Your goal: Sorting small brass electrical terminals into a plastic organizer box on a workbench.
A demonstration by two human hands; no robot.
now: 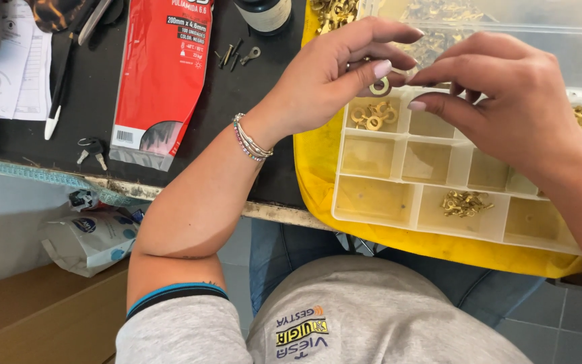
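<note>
Left hand [335, 77] pinches a brass ring [379, 86] over the tray [372, 176]; right hand [506, 94], at three o'clock, fingers curled, holds nothing visible

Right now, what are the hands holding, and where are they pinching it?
The left hand pinches a small brass ring terminal by its round rim, thumb against fingers. The right hand reaches in beside it; whether it grips anything cannot be told.

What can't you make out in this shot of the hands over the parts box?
Head view:
- Ring terminal: mostly covered by left hand fingertips; the grip is unclear.
- Right hand: its palm side faces away, so anything held is hidden.
- Compartment box: right end covered by the right forearm.
- Brass pieces: too small to identify.
- Upper clear bin: cut off by the top edge.
</note>
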